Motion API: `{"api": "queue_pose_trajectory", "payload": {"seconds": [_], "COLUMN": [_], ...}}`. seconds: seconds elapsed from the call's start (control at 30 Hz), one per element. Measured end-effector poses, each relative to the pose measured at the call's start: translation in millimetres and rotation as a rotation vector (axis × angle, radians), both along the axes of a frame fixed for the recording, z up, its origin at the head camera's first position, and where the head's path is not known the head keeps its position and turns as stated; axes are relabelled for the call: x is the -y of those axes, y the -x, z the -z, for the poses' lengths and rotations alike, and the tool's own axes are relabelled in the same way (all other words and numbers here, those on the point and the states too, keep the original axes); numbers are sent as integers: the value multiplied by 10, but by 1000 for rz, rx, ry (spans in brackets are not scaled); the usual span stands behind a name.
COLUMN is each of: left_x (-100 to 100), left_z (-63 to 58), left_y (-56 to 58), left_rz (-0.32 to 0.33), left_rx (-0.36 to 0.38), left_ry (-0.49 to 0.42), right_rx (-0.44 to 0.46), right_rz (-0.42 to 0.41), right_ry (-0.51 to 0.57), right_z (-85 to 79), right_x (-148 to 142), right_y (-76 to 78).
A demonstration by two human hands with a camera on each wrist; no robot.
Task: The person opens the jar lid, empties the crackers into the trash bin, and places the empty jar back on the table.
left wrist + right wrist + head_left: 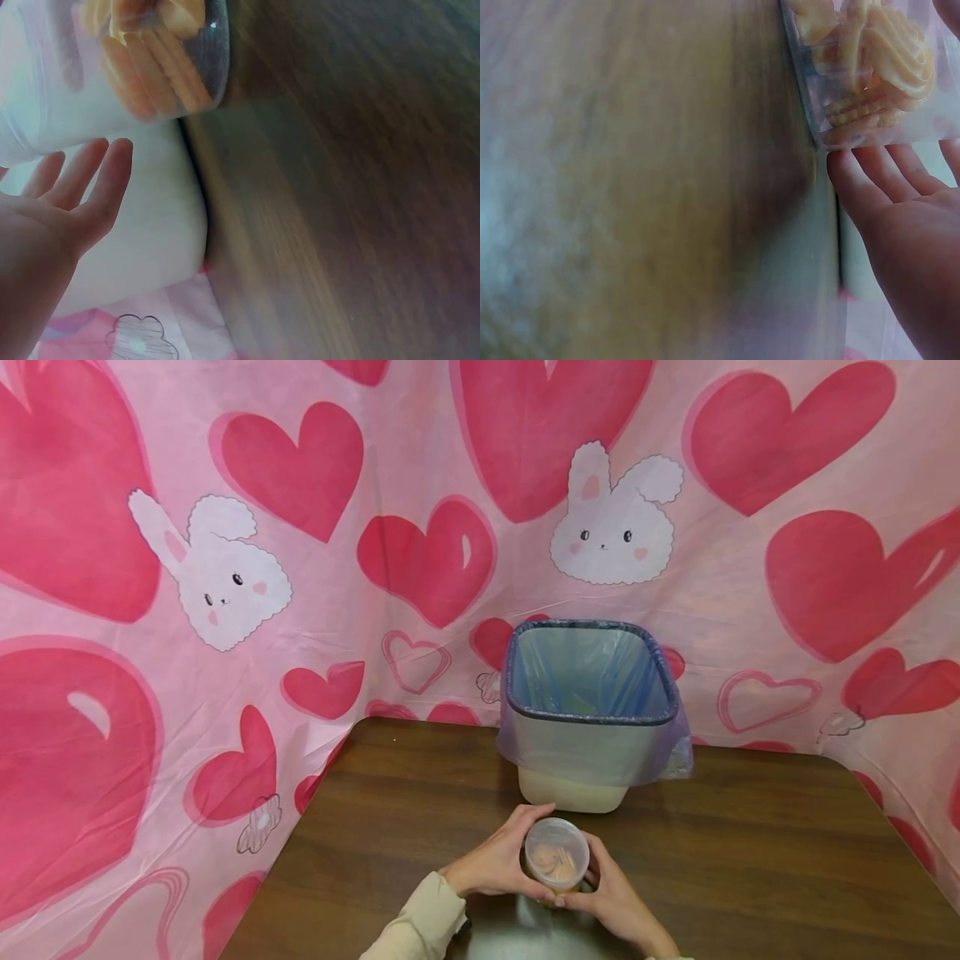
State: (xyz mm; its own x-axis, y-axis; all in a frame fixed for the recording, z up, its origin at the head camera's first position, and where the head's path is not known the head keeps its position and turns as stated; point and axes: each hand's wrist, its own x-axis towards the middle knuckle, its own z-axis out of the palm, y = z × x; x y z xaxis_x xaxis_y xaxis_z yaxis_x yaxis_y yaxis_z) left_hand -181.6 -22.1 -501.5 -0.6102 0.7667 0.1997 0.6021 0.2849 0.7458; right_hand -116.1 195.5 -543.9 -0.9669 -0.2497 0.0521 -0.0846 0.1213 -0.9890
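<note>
Between the two hands is a clear plastic jar (557,853) with a translucent lid, over the near part of the table. Swirled and ridged cookies (900,56) lie in its lower part. The left hand (497,858) holds the jar's left side, thumb toward the near side and fingers reaching round the far side. On the other side the right hand (617,893) grips it, thumb at the near side. In the left wrist view the jar's side (67,112) tilts above the fingers (112,180). The right wrist view has the fingertips right at the jar wall.
A pale trash bin (573,785) with a purple-blue liner stands just beyond the jar at the table's back. The dark brown wooden table (405,802) meets a pink cloth backdrop (337,577) with hearts and rabbits behind and at the left.
</note>
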Motion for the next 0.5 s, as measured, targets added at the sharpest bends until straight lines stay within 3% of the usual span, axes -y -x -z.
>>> {"api": "queue_pose_trajectory", "payload": {"seconds": [0.3,0.5], "left_x": [-43,-61], "left_z": [-11,-23], "left_y": [3,-10], "left_rz": [3,1], "left_rx": [-39,-83], "left_ry": [10,-14], "right_rx": [66,11], "right_rz": [28,4], "right_ry": [-1,-8], "right_z": [-1,3], "right_x": [15,-2], "right_y": [-2,-2]}}
